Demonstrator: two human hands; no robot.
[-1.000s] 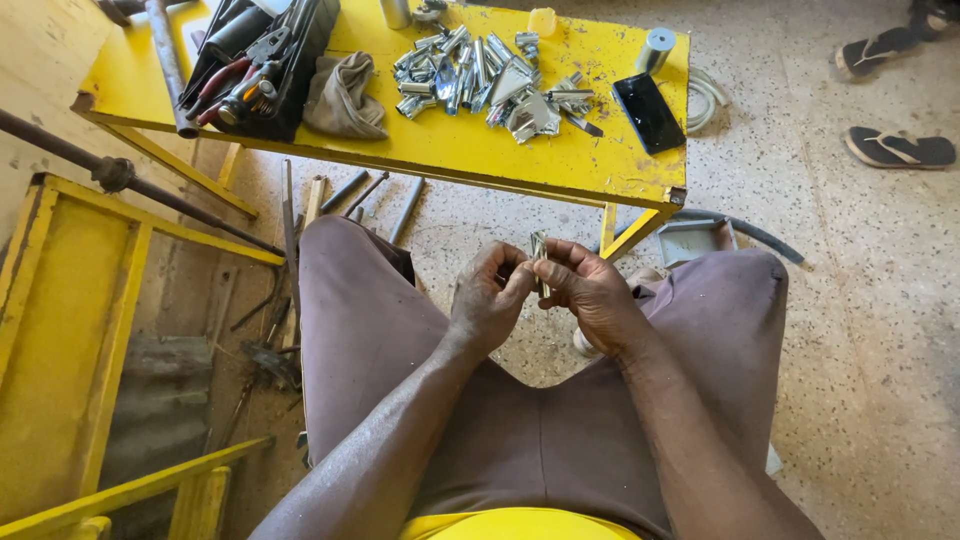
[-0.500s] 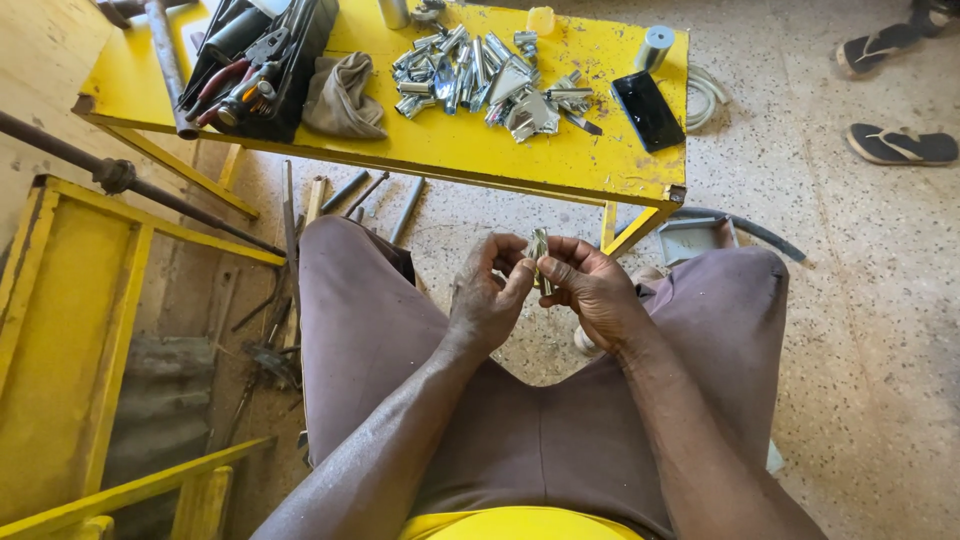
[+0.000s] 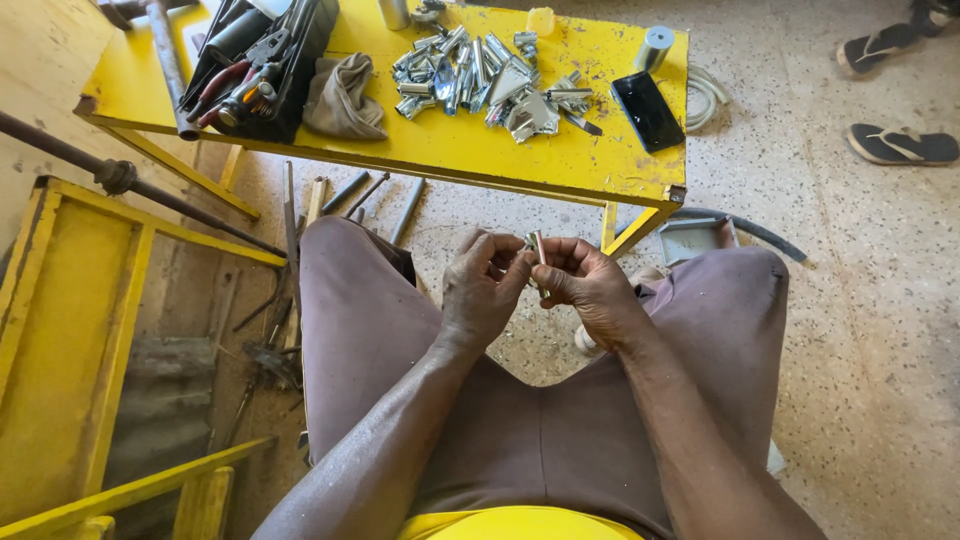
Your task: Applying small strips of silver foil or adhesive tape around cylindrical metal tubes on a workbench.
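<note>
Both hands meet above my lap, between my knees. My right hand (image 3: 590,285) pinches a small silvery metal cylinder (image 3: 538,247) upright between thumb and fingers. My left hand (image 3: 482,290) closes its fingertips on the same piece from the left side. Most of the part is hidden by the fingers. In front of me stands a low yellow table (image 3: 440,150) carrying a heap of similar shiny metal parts (image 3: 490,80).
On the table lie a black tool case with pliers (image 3: 255,65), a grey rag (image 3: 342,95), a black phone (image 3: 647,110) and a small metal cup (image 3: 655,45). Yellow frames (image 3: 60,330) and metal rods (image 3: 120,180) stand at left. Sandals (image 3: 900,145) rest on the floor at right.
The hands have shifted slightly and the metal piece now stands a little higher between the fingertips. Otherwise the scene is the same.
</note>
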